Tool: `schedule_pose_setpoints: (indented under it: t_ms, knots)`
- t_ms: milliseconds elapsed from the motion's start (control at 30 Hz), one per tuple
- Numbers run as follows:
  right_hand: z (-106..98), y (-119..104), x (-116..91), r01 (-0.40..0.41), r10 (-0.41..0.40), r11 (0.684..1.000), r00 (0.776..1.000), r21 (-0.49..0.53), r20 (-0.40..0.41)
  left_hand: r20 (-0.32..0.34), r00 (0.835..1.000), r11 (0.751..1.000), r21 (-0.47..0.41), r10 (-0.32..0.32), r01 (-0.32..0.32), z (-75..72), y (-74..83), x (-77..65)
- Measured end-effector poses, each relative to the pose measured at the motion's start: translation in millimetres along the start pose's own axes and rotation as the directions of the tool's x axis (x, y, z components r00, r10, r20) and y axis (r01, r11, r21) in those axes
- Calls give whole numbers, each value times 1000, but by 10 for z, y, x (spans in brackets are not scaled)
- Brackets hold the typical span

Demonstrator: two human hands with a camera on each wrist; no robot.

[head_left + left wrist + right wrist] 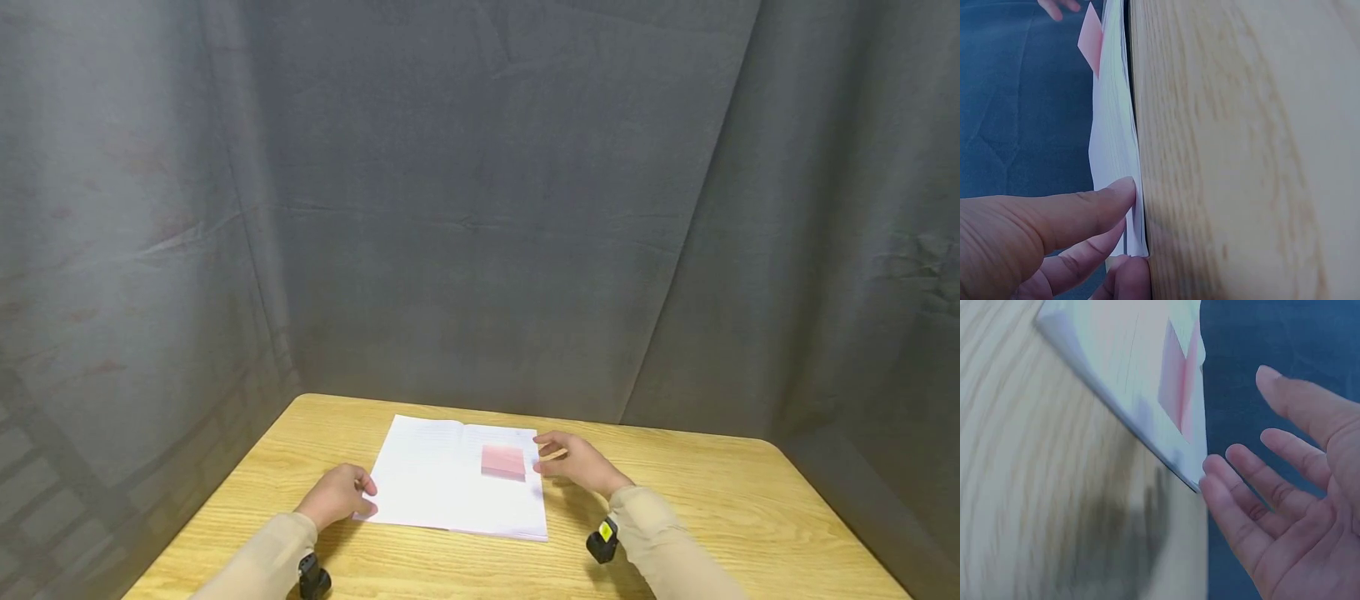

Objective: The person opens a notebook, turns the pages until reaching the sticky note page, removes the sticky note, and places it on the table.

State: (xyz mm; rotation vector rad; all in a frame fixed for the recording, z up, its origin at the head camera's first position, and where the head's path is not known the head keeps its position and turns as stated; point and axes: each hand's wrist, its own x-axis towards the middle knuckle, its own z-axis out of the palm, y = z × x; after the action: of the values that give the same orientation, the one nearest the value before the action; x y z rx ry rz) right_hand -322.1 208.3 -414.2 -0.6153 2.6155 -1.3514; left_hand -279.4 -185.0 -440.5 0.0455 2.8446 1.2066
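An open notebook (420,475) with faintly lined white pages lies on the wooden table. On its right-hand page sits a pink sticky note pad (502,461), its near side showing as a darker pink strip. My left hand (339,493) is at the notebook's near left corner. In the left wrist view its thumb (1100,203) lies on the page edge and the other fingers curl at the edge below, pinching the corner. Beside the right edge of the notebook, my right hand (581,464) is held with fingers spread and relaxed, holding nothing; in the right wrist view its fingertips are close to the corner.
The wooden table (712,500) has rounded far corners. Grey cloth curtains (465,208) hang behind it and along both sides. Each wrist wears a small black camera, the left one (313,577) and the right one (602,542), over beige sleeves.
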Motion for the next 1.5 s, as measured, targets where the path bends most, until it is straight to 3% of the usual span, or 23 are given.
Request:
schedule_pose_setpoints:
  t_ms: [167,300,500,867,1133,1300,1500]
  knots:
    - [141,81,116,-34,33,996,999,86,23,3,1000,1000,-8,-2,2,0,-13,4]
    - [246,135,187,-77,76,995,997,66,20,8,1000,1000,-11,-4,4,12,-30,13]
    - [344,138,240,-145,146,989,988,18,-47,14,1000,1000,8,-9,9,11,-23,18]
    - [371,140,284,-174,182,981,978,81,-99,12,1000,1000,13,-12,12,7,-33,28]
    - [426,101,337,-239,278,947,945,216,-173,3,1000,1000,19,-9,9,9,-38,27]
    - [435,87,355,-265,308,939,931,219,-194,-5,1000,1000,6,-2,2,16,-36,22]
    - [435,105,369,-266,310,936,933,230,-185,-8,1000,1000,3,-8,8,8,-17,9]
